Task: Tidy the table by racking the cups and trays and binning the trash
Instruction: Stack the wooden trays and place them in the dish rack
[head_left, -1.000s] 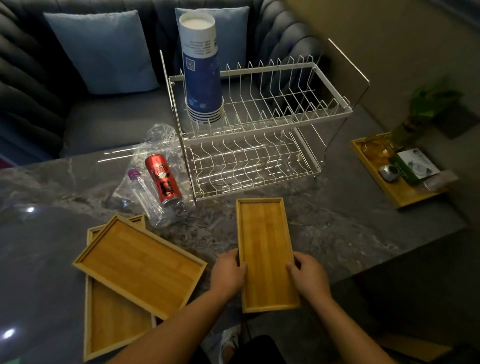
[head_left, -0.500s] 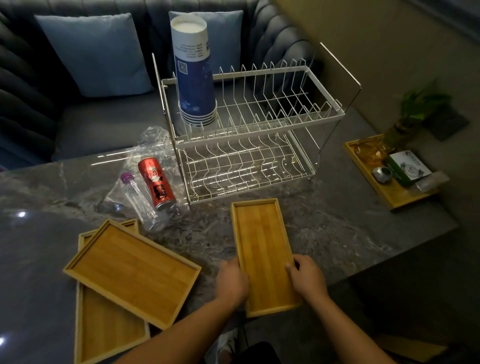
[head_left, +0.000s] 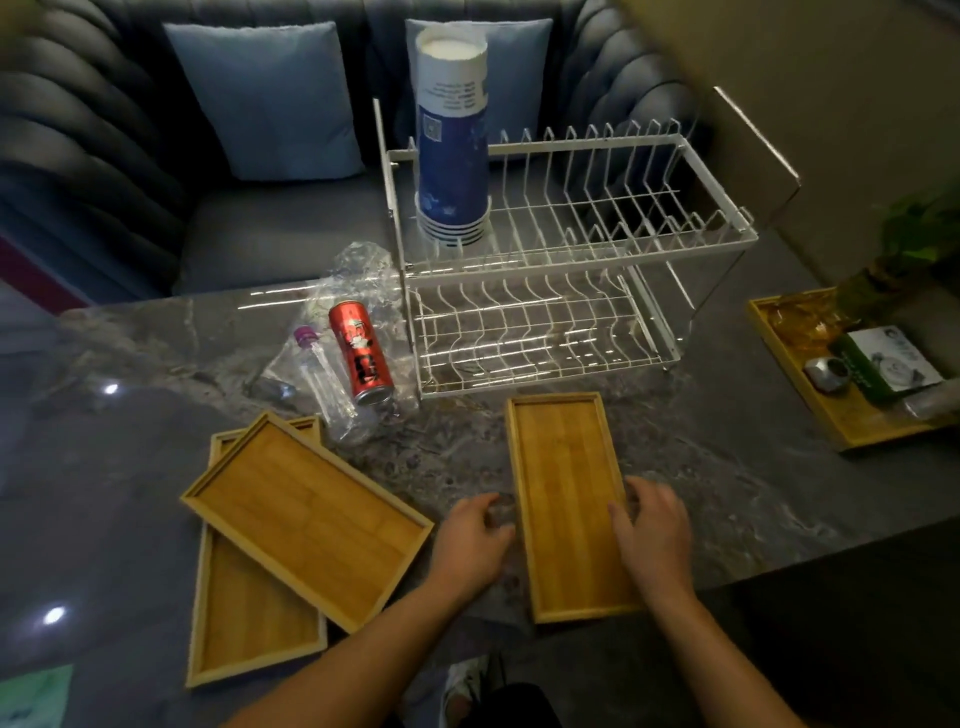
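Both hands held the tray a second ago; now your left hand is off it, fingers loosely curled, empty. Right hand blurs over the rim, grip unclear, perhaps re-gripping. Tray lies on the counter, unracked.

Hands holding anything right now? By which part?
Right hand lies over the right rim of the narrow tray; it is blurred, so a grip cannot be told. Left hand sits just off the left rim, holding nothing.
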